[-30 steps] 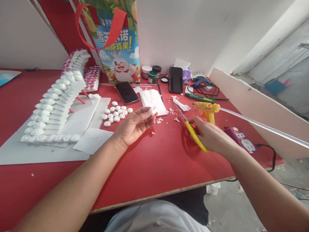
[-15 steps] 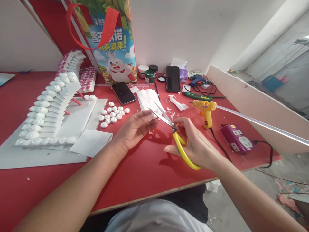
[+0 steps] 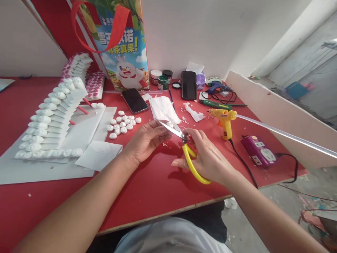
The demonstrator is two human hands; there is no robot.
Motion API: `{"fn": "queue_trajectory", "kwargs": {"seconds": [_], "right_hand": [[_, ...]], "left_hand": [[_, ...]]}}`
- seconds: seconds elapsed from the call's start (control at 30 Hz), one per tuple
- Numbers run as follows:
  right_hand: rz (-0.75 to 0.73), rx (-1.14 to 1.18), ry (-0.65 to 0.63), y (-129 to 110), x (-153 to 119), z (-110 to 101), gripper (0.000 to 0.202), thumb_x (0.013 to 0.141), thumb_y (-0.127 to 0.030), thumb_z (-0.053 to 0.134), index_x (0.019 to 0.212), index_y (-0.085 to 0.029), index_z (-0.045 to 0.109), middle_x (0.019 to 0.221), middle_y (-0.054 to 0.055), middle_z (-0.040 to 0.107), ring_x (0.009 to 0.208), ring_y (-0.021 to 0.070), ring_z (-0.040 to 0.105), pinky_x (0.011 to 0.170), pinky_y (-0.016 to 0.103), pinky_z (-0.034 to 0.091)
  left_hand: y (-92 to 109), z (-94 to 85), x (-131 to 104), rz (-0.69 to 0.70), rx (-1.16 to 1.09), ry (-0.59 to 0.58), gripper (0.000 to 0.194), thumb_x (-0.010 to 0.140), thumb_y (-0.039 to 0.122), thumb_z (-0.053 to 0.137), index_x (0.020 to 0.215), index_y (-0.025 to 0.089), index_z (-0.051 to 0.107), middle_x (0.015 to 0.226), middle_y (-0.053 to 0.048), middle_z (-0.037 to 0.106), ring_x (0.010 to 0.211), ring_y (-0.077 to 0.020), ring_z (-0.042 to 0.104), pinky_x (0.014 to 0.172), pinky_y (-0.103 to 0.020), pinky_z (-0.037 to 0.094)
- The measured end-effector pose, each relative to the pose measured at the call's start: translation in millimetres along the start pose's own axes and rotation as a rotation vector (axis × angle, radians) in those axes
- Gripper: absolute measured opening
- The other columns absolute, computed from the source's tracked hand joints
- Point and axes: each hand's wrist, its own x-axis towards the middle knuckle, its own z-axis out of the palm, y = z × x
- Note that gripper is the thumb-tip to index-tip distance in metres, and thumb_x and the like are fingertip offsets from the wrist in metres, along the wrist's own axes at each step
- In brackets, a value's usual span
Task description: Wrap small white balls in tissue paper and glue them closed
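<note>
Scissors [image 3: 190, 162] are gripped in the right hand [image 3: 210, 156], blades set at a small white piece [image 3: 170, 124] pinched by the fingertips of the left hand [image 3: 143, 138]. The piece is held above the table [image 3: 150, 189], near the paper [image 3: 163, 107]; rosettes [image 3: 129, 127] are grouped to the left.

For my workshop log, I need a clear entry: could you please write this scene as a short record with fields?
Left hand: pinching small white piece
Right hand: holding yellow-handled scissors, blades open at the piece
Surface: red tabletop
Left side: loose white rosettes
Right side: yellow glue gun with clear glue stick; purple power socket
Beyond hands: white paper, black smartphone
</note>
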Motion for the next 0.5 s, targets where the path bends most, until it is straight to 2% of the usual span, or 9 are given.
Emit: {"fn": "queue_trajectory", "kwargs": {"seconds": [0.23, 0.5], "right_hand": [[0.034, -0.115, -0.017, -7.6, 0.3, -0.6, 0.081, 0.078, -0.077, 0.067, 0.132, -0.018, 0.054, 0.099, 0.01, 0.059, 0.074, 0.0217, 0.059, 0.067, 0.033, 0.049], [0.016, -0.108, 0.037, -6.0, -0.9, 6.2, 0.07, 0.085, -0.076, 0.06, 0.121, -0.017, 0.059, 0.089, 0.008, 0.062, 0.07, 0.0206, 0.058, 0.063, 0.029, 0.044]], "left_hand": [[-1.0, 0.3, 0.0, 0.014, 0.031, 0.005, 0.024, 0.067, 0.018, 0.091, 0.087, 0.014, 0.078, 0.084, -0.003, 0.075, 0.079, -0.0128, 0.07, 0.083, -0.027, 0.057], [-0.5, 4.6, -1.1, 0.015, 0.063, 0.03, 0.023, 0.066, 0.019, 0.091, 0.084, 0.014, 0.077, 0.082, -0.002, 0.073, 0.078, -0.0129, 0.069, 0.083, -0.027, 0.056]]}}
